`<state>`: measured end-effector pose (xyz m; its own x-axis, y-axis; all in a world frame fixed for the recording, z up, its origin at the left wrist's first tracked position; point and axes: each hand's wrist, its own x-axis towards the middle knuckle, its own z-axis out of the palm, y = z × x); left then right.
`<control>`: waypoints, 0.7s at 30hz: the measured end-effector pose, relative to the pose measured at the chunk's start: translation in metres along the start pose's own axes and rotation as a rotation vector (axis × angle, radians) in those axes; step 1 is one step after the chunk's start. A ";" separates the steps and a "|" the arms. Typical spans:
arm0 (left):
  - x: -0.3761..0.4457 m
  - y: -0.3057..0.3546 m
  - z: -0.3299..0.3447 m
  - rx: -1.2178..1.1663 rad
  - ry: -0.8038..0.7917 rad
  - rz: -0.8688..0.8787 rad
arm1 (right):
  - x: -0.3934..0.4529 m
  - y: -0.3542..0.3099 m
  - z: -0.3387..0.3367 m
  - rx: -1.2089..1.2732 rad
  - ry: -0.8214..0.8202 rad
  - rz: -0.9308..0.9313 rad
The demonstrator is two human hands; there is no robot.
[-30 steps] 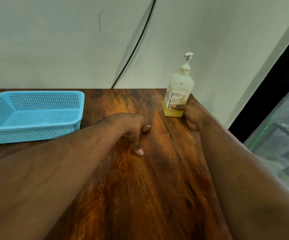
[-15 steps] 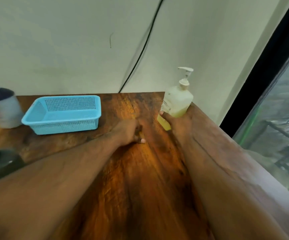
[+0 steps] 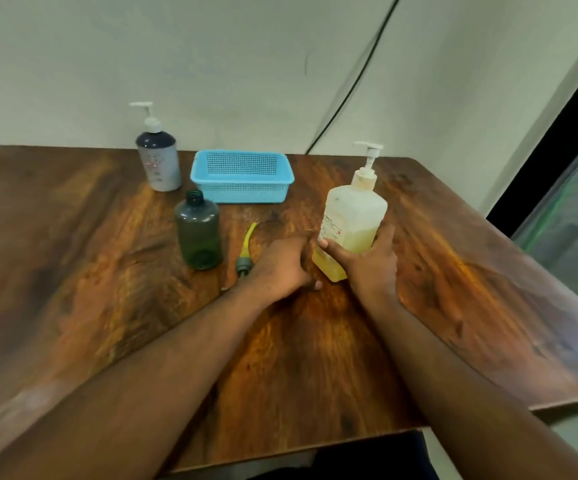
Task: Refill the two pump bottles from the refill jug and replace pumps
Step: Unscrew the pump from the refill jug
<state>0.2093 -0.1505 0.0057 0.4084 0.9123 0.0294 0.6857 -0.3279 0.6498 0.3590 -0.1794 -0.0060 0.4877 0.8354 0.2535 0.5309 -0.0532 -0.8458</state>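
My right hand (image 3: 372,265) grips the lower part of a translucent white pump bottle (image 3: 353,216) holding some yellow liquid, tilted a little toward the left, its pump on. My left hand (image 3: 282,268) rests on the wooden table (image 3: 471,271) just left of that bottle, fingers curled with nothing in them. A dark green bottle (image 3: 198,235) stands uncapped at centre left. Its pump (image 3: 246,251), with a yellow tube, lies on the table between the green bottle and my left hand. A dark blue and white pump bottle (image 3: 157,157) stands at the back.
A light blue perforated basket (image 3: 242,176) sits at the back of the table near the wall. A black cable (image 3: 349,88) runs down the wall behind it. The table's right edge borders a dark window frame (image 3: 550,140).
My view has pulled back and swung left, bringing the green bottle, loose pump and blue bottle into sight. My right hand has brought the white bottle nearer, from the far right corner toward the middle.
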 end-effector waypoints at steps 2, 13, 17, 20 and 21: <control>-0.007 0.000 0.001 -0.073 0.014 0.052 | -0.013 -0.008 0.008 0.023 0.045 0.004; -0.003 -0.009 0.010 -0.586 0.082 0.066 | -0.017 -0.016 -0.030 0.172 -0.234 0.017; 0.007 -0.010 0.010 -0.676 0.096 0.078 | 0.005 -0.039 -0.054 0.197 -0.194 -0.111; 0.012 -0.012 0.015 -0.722 0.132 0.092 | 0.023 -0.062 -0.056 0.243 -0.215 -0.199; 0.013 -0.013 0.017 -0.736 0.155 0.093 | 0.027 -0.070 -0.053 0.235 -0.242 -0.215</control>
<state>0.2161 -0.1392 -0.0155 0.3182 0.9307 0.1803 0.0512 -0.2068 0.9770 0.3718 -0.1825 0.0853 0.1900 0.9202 0.3423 0.4164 0.2402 -0.8769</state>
